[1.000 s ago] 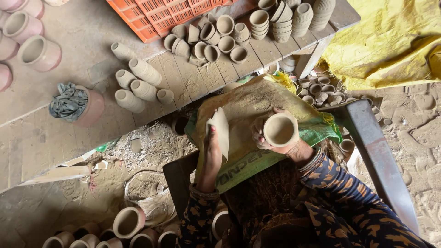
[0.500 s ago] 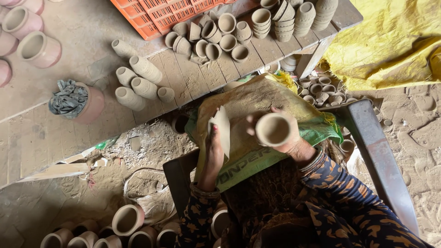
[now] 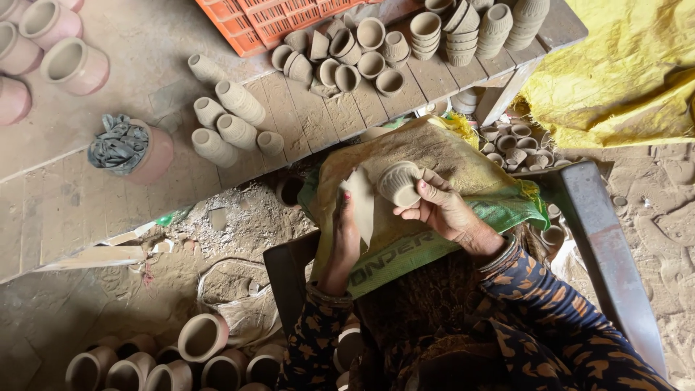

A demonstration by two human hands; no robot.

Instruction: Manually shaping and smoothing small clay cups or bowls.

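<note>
My right hand [image 3: 443, 210] grips a small grey clay cup [image 3: 397, 182], tipped so its ribbed side and base face up. My left hand [image 3: 346, 233] holds a flat, pale piece of clay or card [image 3: 361, 203] upright, just left of the cup. Both hands work over a dusty sack [image 3: 434, 156] spread across my lap, tan on top with a green printed edge.
Several unfired cups lie and stack on a wooden plank bench [image 3: 318, 116] ahead, beside an orange crate [image 3: 268, 22]. Pink pots [image 3: 72, 65] stand upper left, one holding a grey rag [image 3: 116, 145]. More cups [image 3: 203, 337] sit lower left. A yellow tarp [image 3: 615, 72] lies right.
My right hand has turned the cup over: its open mouth faced up before, now its ribbed side and base show. The left hand has kept its place.
</note>
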